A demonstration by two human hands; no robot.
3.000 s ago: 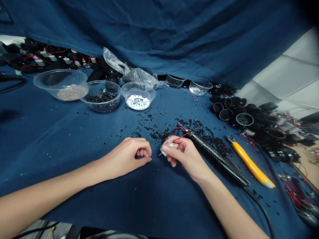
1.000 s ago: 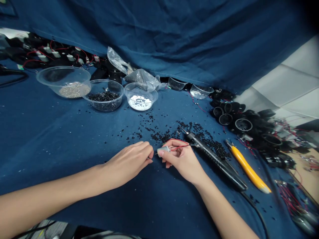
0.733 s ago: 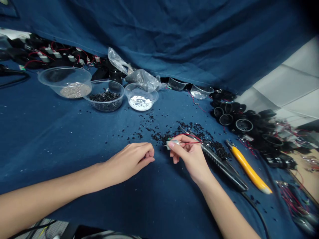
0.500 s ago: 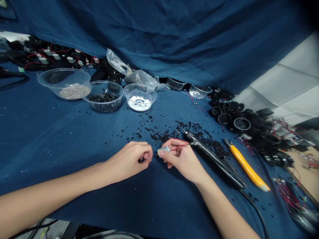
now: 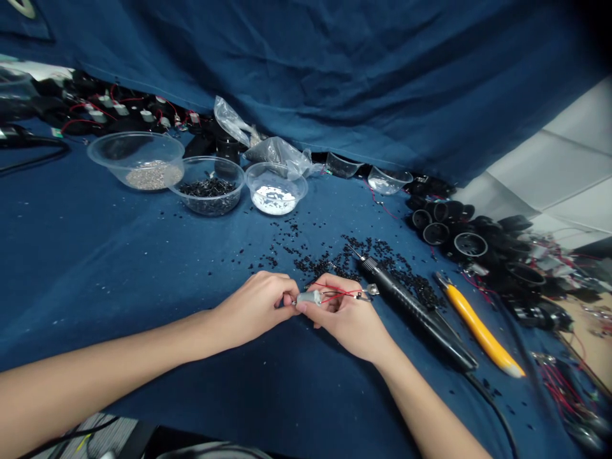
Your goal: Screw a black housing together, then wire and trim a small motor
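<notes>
A small silver motor (image 5: 309,298) with red and black wires is pinched in my right hand (image 5: 351,319), its shaft end facing left. The wires trail back over the hand to a small metal piece (image 5: 372,289). My left hand (image 5: 262,298) is closed, thumb against index finger, right at the motor's shaft end. A tiny shiny part sits between those fingertips, too small to name. Just right of my right hand lies a black electric screwdriver (image 5: 421,312), its bit pointing up and left among scattered small black screws (image 5: 329,261).
Three clear tubs stand behind: one of small metal parts (image 5: 136,156), one of black pieces (image 5: 208,191), one of white material (image 5: 276,191). Yellow-handled pliers (image 5: 482,328) lie at right, near black round housings (image 5: 449,229) and wired motors (image 5: 568,395). A blue curtain (image 5: 335,76) hangs behind.
My hands have come together, so the motor's shaft end now meets my left fingertips. The motor has turned more level, and its wires show more. The whole view has shifted slightly.
</notes>
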